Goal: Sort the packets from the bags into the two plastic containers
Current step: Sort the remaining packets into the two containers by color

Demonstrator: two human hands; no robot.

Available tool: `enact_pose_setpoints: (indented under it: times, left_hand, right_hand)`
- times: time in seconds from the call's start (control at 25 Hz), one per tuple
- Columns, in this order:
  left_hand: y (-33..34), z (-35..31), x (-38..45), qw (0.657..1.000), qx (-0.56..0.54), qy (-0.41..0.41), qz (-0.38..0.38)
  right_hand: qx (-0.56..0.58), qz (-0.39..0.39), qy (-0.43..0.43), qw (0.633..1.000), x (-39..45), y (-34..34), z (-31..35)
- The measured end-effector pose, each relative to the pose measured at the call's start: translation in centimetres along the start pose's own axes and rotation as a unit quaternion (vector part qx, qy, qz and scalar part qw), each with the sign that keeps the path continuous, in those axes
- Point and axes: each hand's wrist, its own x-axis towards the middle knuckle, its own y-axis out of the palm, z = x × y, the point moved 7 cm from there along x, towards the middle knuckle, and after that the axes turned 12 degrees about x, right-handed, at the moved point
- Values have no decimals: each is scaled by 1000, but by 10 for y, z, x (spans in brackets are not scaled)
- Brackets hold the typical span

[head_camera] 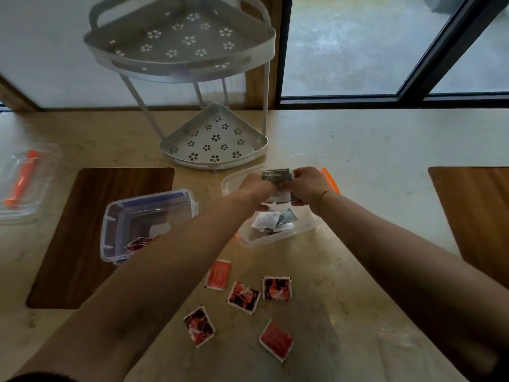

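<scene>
Across the pale tabletop [371,150], the biggest thing is a two-tier corner rack [190,78] at the back, with dark wooden mats to the left [91,230] and right [479,210]. Next in size are the two plastic containers: a blue-clipped one [115,213] on the left mat, holding a few red packets in its near corner, and an orange-clipped one [278,238] just right of it, holding grey and white packets. A lid with an orange clip [24,183] lies well apart at the far left. Both arms reach over the orange-clipped container, where the left hand [256,186] and right hand [308,186] together grasp a small bunch of grey packets [276,176], fingers closed on its two sides. Five red packets [243,297] lie loose on the tabletop near the person. No bags can be made out. The step in hand looks like dropping the grey bunch into the orange-clipped container; doing it well probably means lowering the hands inside the rim before letting go, so nothing slides over the edge, and checking that no red packet hides in the bunch.
</scene>
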Motion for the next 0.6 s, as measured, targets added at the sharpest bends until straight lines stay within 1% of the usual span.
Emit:
enact_pose_setpoints:
  times: [0.12,0.2,0.28,0.36,0.52,0.6]
  left_hand:
    - [23,14,36,996,60,-54,28]
    - [32,21,55,993,92,-64,28]
    - [35,24,69,988,139,-62,10]
    - [35,26,75,980,187,-54,-25]
    - [36,32,80,977,199,-63,-49]
    - [36,31,80,971,223,-57,-57]
  right_hand:
    - [-71,-24,51,996,25,0,-22]
    - [-69,-27,74,994,32,2,-27]
    - [-60,-28,91,994,36,4,-29]
    - [-49,-26,98,994,40,6,-31]
    - [-43,-45,89,994,40,3,-32]
    - [-49,-45,92,994,37,3,-32]
